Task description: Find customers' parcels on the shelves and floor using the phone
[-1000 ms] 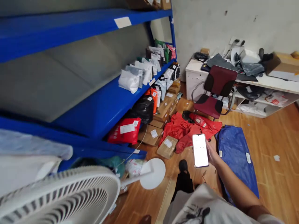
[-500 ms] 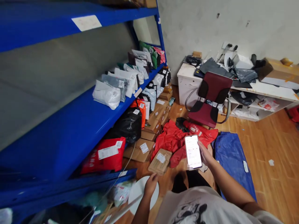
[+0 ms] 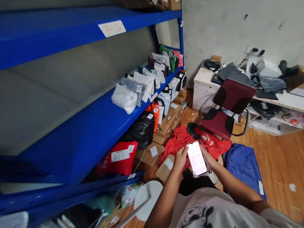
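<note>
A smartphone [image 3: 197, 159] with a bright white screen is held upright in front of my body. My right hand [image 3: 208, 157] grips its right edge, with the fingers mostly hidden behind it. At the phone's upper left edge, my left hand [image 3: 181, 157] is closed against it, fingers partly out of sight. Beneath the hands lie red bags [image 3: 178, 139] on the floor. A flat brown parcel [image 3: 165, 167] with a white label rests just left of my left forearm.
A blue shelf [image 3: 95, 123] on the left bears labelled grey and white parcels [image 3: 124, 98]. Below are a black bag [image 3: 142, 129], a red parcel [image 3: 121, 157] and cardboard boxes [image 3: 152, 153]. A maroon chair [image 3: 234, 95] stands before a cluttered white desk [image 3: 201, 77]; a blue sack [image 3: 244, 167] lies right.
My left hand has risen from near the brown parcel to the phone's left edge. The view has turned left, and my right hand still holds the phone.
</note>
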`<act>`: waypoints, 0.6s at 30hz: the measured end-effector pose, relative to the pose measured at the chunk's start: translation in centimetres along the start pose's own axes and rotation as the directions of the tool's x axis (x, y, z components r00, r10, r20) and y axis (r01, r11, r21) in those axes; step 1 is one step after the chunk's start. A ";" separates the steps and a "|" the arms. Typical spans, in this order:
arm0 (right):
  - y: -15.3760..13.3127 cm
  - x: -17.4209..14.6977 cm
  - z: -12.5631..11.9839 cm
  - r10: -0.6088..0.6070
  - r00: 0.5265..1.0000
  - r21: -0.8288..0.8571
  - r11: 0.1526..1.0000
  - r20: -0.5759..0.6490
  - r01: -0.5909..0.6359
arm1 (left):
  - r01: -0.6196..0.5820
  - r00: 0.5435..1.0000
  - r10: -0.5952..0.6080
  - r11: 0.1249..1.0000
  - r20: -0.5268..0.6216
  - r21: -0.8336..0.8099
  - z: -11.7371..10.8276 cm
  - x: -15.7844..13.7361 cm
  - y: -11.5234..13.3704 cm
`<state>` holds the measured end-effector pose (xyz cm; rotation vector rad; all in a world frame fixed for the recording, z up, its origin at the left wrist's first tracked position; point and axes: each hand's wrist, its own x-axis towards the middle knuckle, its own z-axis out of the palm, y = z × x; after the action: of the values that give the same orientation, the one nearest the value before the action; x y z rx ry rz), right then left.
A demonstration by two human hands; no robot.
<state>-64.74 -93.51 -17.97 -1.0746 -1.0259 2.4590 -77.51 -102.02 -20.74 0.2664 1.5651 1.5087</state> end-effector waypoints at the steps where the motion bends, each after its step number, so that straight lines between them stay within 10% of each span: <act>1: -0.1 0.3 0.6 0.001 1.000 0.003 1.000 0.002 -0.001 | -0.002 1.000 0.002 1.000 0.006 0.006 -0.5 0.2 0.5; 18: -1.8 2.3 5.5 0.046 0.999 -0.033 0.998 0.015 -0.046 | -0.029 0.973 0.024 0.999 0.231 0.019 -4.8 0.1 6.4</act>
<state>-70.36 -93.79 -15.33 -1.1020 -1.0612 2.4991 -83.67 -103.75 -15.94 0.4611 1.3985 1.4258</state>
